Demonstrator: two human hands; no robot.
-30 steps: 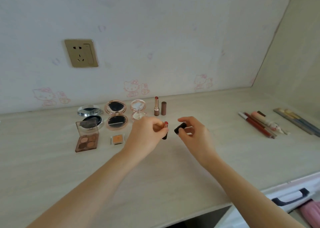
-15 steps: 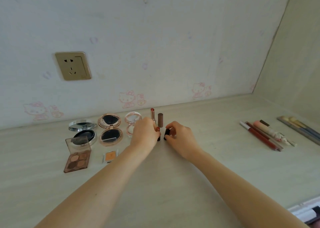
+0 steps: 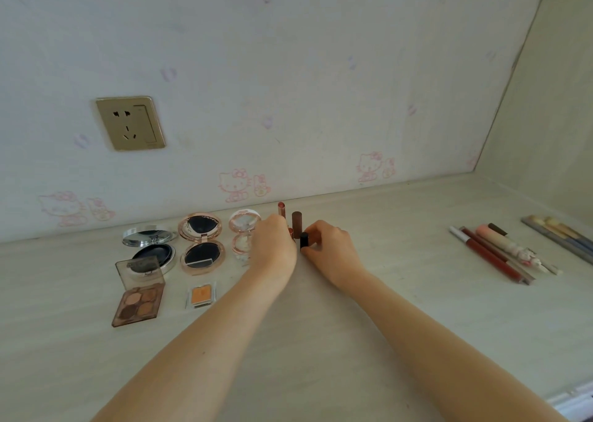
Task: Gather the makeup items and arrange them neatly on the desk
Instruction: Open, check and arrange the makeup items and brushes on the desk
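Observation:
My left hand (image 3: 273, 245) is closed around an open lipstick (image 3: 291, 233), of which only the reddish tip shows past my fingers. Right beside it my right hand (image 3: 330, 250) pinches the black lipstick cap (image 3: 304, 241), held upright on the desk (image 3: 321, 341). Just behind them stand another open lipstick (image 3: 281, 210) and its brown cap (image 3: 296, 224). Left of my hands lie three open compacts: silver (image 3: 150, 248), rose-gold (image 3: 201, 245) and a small clear pink one (image 3: 243, 234). In front of those sit a brown eyeshadow palette (image 3: 138, 299) and a small orange pan (image 3: 201, 295).
A row of pencils and lip liners (image 3: 494, 253) lies at the right, with several brushes (image 3: 558, 237) beyond them near the side wall. A wall socket (image 3: 130, 123) is on the back wall. A white drawer edge (image 3: 574, 400) shows at the bottom right.
Both hands have moved away from me toward the wall, carrying the lipstick and black cap down to the desk beside the standing lipstick and brown cap.

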